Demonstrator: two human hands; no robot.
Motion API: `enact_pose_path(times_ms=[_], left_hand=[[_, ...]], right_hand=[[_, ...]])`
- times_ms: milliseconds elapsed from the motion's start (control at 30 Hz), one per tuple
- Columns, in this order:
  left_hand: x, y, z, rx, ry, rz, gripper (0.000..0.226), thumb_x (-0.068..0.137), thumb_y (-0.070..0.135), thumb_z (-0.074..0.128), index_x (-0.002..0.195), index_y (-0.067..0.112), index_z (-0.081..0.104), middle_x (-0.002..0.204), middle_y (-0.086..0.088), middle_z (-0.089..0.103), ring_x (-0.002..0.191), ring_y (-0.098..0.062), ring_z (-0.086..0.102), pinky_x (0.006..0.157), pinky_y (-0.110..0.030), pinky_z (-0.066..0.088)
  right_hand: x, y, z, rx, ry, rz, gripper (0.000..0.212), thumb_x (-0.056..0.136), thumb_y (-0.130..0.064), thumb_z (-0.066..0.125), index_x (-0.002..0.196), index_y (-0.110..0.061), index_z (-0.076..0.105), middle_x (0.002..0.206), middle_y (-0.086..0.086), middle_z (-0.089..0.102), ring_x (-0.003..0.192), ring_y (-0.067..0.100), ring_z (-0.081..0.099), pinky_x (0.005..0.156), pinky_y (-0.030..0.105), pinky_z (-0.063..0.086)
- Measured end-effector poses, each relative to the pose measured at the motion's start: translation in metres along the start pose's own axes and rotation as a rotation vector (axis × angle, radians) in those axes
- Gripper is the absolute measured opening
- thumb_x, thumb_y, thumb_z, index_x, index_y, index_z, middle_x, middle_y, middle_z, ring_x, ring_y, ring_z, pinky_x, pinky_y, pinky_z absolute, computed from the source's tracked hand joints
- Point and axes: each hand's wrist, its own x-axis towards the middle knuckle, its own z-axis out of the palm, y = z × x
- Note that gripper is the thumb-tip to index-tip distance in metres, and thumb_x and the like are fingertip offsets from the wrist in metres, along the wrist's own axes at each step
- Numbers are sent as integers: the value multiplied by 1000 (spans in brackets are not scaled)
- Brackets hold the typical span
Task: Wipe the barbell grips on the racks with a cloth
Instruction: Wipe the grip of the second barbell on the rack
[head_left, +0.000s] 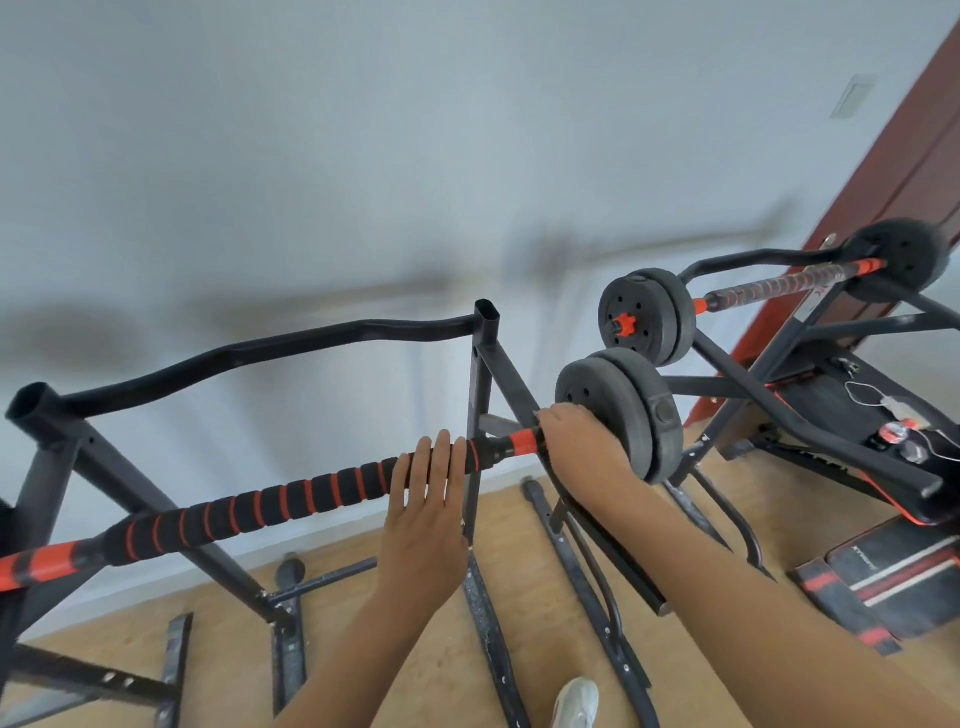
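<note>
- Black foam barbell grip (291, 499), red-ringed: lying across black steel rack (479, 374).
- Left hand (423, 519): fingers (441, 457) straight, draped over grip.
- Right hand (576, 447): fingers curled round grip's red end.
- Step: pre-wipe; no cloth visible, likely needed next.

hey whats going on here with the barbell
A person has both hands on a barbell resting on a black rack. The left hand lies with straight fingers over the striped grip. The right hand holds the bar at its red collar, beside the weight plates. No cloth shows in either hand, so no wiping is visible. A second barbell sits on the far rack.
</note>
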Motion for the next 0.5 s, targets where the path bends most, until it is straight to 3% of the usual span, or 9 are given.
enact_pose_path(times_ms=[67, 133, 167, 233, 333, 400, 500], left_hand=[[-7, 4, -3, 6, -20, -7, 109, 78, 19, 67, 166, 8, 4, 173, -16, 8, 160, -38, 4, 127, -59, 12], [-4, 7, -15, -58, -4, -1, 98, 77, 26, 68, 162, 7, 24, 164, -15, 31, 153, -37, 28, 123, -54, 24], [2, 6, -23, -111, 29, 2, 84, 77, 31, 68, 152, 10, 39, 149, -9, 46, 139, -33, 44, 117, -48, 34], [25, -1, -38, -195, 41, -5, 52, 80, 40, 65, 126, 19, 54, 116, 2, 52, 105, -21, 51, 95, -37, 46], [56, -17, -51, -217, -250, -25, 40, 87, 53, 62, 114, 25, 53, 102, 7, 55, 91, -15, 56, 81, -34, 53], [59, -22, -52, -134, -422, -26, 35, 90, 55, 62, 109, 27, 52, 90, 8, 58, 82, -14, 60, 78, -33, 54], [45, -20, -44, -52, -260, -23, 26, 91, 48, 63, 99, 25, 53, 77, 9, 55, 69, -14, 58, 69, -30, 53]], right_hand=[[0, -5, -2, 1, -33, 43, 18, 97, -7, 59, 111, -17, 60, 107, 2, 63, 102, 20, 60, 91, 29, 50], [-1, -24, 1, 27, -42, 49, 21, 94, 0, 58, 108, -14, 61, 106, 4, 64, 99, 21, 61, 86, 29, 52], [-2, -36, 3, 60, -38, 30, 22, 91, 4, 55, 104, -13, 62, 103, 4, 64, 96, 22, 62, 82, 30, 53], [-9, -61, 9, 137, -53, -53, 24, 88, 6, 54, 101, -11, 65, 100, 5, 65, 93, 23, 63, 82, 35, 55], [-25, -62, 9, 213, -69, -146, 29, 86, 8, 51, 103, -12, 63, 102, 2, 64, 96, 20, 58, 83, 35, 51], [-25, -35, 9, 131, -70, -100, 30, 85, 9, 52, 95, -20, 56, 96, -4, 61, 93, 19, 58, 80, 32, 51], [-22, -1, 9, 108, -55, 75, 26, 91, -2, 60, 97, -25, 51, 86, -11, 51, 90, 19, 59, 84, 32, 53]])
